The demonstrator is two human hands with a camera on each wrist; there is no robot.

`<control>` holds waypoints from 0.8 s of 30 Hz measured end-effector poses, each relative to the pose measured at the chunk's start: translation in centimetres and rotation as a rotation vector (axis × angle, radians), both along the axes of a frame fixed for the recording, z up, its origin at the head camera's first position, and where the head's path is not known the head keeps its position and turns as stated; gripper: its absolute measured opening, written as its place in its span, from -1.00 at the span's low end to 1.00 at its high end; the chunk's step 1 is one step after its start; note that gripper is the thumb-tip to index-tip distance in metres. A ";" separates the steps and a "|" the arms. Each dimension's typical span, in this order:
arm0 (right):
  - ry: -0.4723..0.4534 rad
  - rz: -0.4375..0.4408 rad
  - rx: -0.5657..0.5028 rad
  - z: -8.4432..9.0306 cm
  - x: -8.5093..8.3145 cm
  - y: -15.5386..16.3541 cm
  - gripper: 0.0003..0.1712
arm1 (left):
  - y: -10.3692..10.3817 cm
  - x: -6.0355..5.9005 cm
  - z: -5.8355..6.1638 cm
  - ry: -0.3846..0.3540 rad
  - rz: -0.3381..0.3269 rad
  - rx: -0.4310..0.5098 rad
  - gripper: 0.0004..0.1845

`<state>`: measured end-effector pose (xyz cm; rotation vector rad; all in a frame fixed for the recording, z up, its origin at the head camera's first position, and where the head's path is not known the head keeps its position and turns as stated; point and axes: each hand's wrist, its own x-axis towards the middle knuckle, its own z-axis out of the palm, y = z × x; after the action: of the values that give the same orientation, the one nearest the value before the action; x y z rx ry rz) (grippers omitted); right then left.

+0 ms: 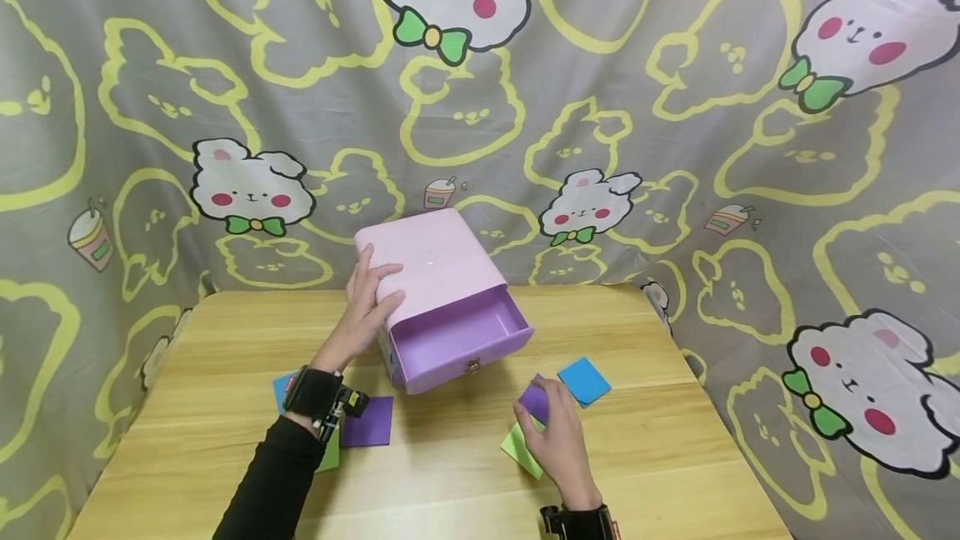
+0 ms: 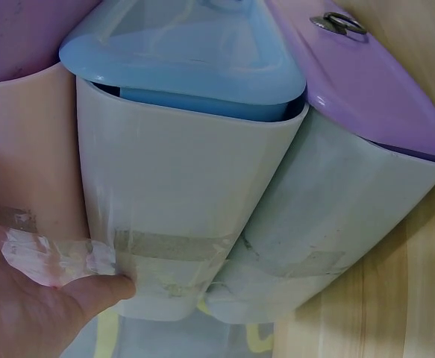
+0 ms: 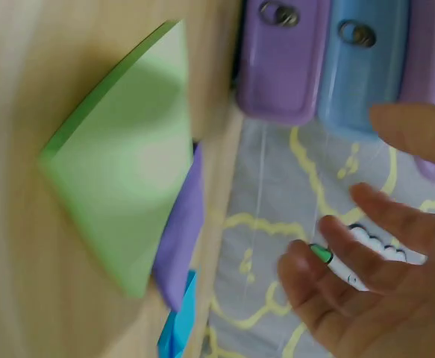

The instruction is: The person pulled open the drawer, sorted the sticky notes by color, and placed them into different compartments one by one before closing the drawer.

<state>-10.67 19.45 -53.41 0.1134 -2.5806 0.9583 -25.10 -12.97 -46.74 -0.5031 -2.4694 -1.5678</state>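
A pink drawer box (image 1: 435, 261) stands mid-table with its top purple drawer (image 1: 457, 340) pulled out and bare inside. My left hand (image 1: 367, 302) lies against the box's left side, fingers on the lid; the left wrist view shows its thumb (image 2: 98, 291) pressing the taped side wall (image 2: 180, 186) below a blue drawer front (image 2: 195, 52). My right hand (image 1: 551, 432) hovers with spread fingers over a purple paper pad (image 1: 534, 400) and a green pad (image 1: 519, 448). In the right wrist view the right hand (image 3: 374, 276) holds nothing beside the green pad (image 3: 127, 171).
A blue pad (image 1: 583, 380) lies right of the drawer. Near my left forearm lie another purple pad (image 1: 367, 422), a blue one (image 1: 281, 390) and a green one partly hidden. The wooden table (image 1: 450, 490) is ringed by a grey rabbit-print cloth (image 1: 675, 148).
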 end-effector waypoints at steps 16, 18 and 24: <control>-0.323 -0.012 0.195 -2.3 3.1 1.0 -0.12 | 0.1 0.4 -0.1 -0.036 -0.004 0.005 -0.50; -0.301 -0.013 0.199 -2.3 3.1 1.0 -0.14 | 0.1 0.4 0.0 -0.031 0.001 0.004 -0.50; -0.324 -0.040 0.150 -2.2 3.0 0.9 -0.11 | 0.3 0.3 0.1 -0.023 0.000 0.008 -0.50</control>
<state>-7.68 20.31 -55.64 -0.0591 -2.9382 0.8241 -24.84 -12.69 -46.66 -0.4869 -2.4786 -1.5912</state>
